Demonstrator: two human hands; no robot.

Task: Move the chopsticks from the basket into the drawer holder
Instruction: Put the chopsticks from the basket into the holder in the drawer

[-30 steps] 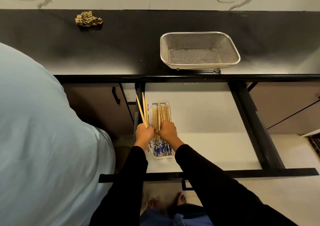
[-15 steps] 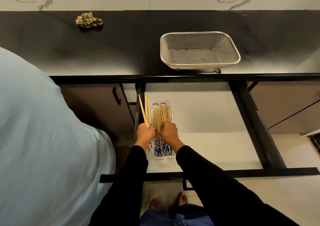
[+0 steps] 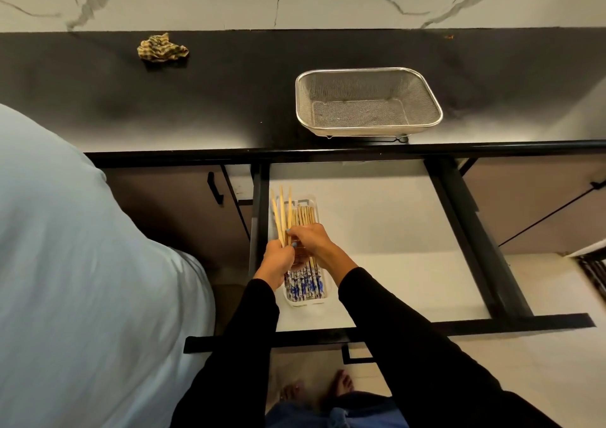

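I am at the last stretch of the job, as I judge it: the mesh basket [image 3: 369,101] on the black worktop [image 3: 229,99] shows no chopsticks inside, and most of them already lie side by side in the white holder [image 3: 323,299] in the open drawer [image 3: 393,231].

My left hand [image 3: 277,260] has its fingers curled round a small bunch of chopsticks [image 3: 281,214], tips pointing away from me and fanned a little, held just above the holder's left edge. My right hand [image 3: 310,239] reaches across over the holder, its fingers bent and pinching at that bunch where it meets the left hand; I cannot tell how many sticks it has.

The next move, I think, is to draw off a few sticks with the right hand, line them up with the ones already lying flat, patterned ends nearest me, and lower them in. The fanned tips could catch on the holder's wall, so the bunch should be squared up first.

A crumpled cloth [image 3: 162,48] sits far off on the worktop.
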